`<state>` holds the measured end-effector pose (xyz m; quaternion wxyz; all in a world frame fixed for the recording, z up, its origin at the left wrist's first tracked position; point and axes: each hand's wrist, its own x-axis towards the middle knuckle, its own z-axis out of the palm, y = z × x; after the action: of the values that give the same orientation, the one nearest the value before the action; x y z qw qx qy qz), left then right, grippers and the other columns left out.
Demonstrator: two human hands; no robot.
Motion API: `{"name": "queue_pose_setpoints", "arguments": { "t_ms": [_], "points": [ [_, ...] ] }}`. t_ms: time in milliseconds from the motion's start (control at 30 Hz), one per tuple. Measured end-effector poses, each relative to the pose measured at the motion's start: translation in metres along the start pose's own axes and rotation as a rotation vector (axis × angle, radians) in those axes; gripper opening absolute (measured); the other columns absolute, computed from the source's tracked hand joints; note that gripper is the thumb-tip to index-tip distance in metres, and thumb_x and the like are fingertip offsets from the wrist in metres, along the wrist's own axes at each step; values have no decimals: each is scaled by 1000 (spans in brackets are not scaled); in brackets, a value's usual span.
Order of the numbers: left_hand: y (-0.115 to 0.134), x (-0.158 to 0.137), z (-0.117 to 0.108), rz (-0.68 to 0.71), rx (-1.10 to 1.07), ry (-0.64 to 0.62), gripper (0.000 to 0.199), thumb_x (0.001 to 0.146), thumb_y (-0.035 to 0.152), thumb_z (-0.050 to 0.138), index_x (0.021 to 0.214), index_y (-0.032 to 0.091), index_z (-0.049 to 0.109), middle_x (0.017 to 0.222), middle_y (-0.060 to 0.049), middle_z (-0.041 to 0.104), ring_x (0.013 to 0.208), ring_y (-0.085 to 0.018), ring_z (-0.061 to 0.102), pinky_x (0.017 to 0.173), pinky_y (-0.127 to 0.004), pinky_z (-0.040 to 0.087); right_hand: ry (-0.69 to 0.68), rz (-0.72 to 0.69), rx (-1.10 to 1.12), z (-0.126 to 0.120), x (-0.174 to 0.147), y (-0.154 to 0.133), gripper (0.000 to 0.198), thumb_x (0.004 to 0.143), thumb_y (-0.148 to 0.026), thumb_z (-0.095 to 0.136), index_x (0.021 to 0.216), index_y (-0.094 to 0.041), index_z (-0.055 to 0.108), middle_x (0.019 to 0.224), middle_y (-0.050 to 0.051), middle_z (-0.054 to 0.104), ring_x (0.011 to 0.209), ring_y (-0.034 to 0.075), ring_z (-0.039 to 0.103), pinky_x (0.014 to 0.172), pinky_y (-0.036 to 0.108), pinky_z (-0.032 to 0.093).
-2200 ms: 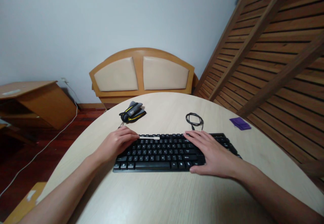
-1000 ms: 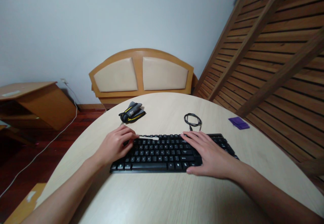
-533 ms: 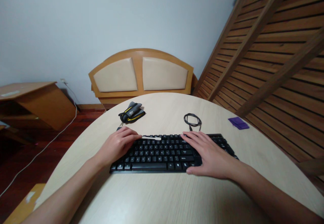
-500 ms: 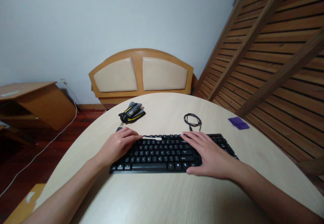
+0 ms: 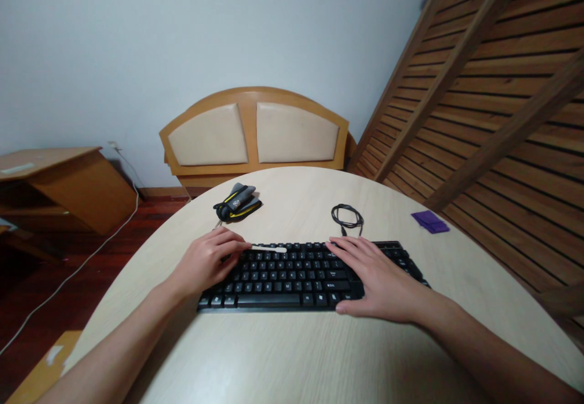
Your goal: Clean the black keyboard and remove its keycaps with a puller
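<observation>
A black keyboard (image 5: 274, 287) lies flat on the round table. Between the thumb and fingers of my left hand (image 5: 210, 258) is pinched a thin white stick with a thicker tip, looking like a cotton swab (image 5: 270, 249). Its tip points right, over the upper rows of keys near the keyboard's far edge. My right hand (image 5: 381, 279) spans the keyboard's right part from edge to edge, fingertips at the far edge and thumb at the near one. Keys beneath both hands are hidden.
Behind the keyboard lie a grey, black and yellow bundle (image 5: 237, 202), a coiled black cable (image 5: 347, 216) and a purple folded piece (image 5: 430, 221). A wooden headboard (image 5: 252, 125) stands past the table's far edge. Slatted wood (image 5: 493, 87) leans at the right.
My left hand has slid slightly left, drawing the cotton swab along with it. My right hand and the keyboard stay where they were.
</observation>
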<state>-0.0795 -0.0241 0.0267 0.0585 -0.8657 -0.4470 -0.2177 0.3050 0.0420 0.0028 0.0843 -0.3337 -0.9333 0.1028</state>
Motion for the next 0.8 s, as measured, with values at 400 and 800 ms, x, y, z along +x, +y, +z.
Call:
{"name": "queue_pose_setpoints", "arguments": {
  "t_ms": [400, 800],
  "points": [
    [-29, -14, -7, -212, -87, -39, 24, 99, 36, 54, 96, 22, 73, 94, -5, 73, 91, -22, 64, 84, -34, 51, 1, 4, 28, 0, -1, 2, 109, 71, -73, 71, 159, -21, 33, 162, 15, 37, 146, 41, 33, 120, 63, 23],
    [-34, -18, -9, -269, -112, -19, 24, 98, 37, 55, 93, 21, 72, 92, -5, 72, 90, -22, 65, 81, -33, 50, -1, 15, 55, -7, -3, 10, 106, 71, -70, 74, 158, -24, 35, 161, 14, 37, 145, 43, 34, 119, 66, 24]
  ]
}}
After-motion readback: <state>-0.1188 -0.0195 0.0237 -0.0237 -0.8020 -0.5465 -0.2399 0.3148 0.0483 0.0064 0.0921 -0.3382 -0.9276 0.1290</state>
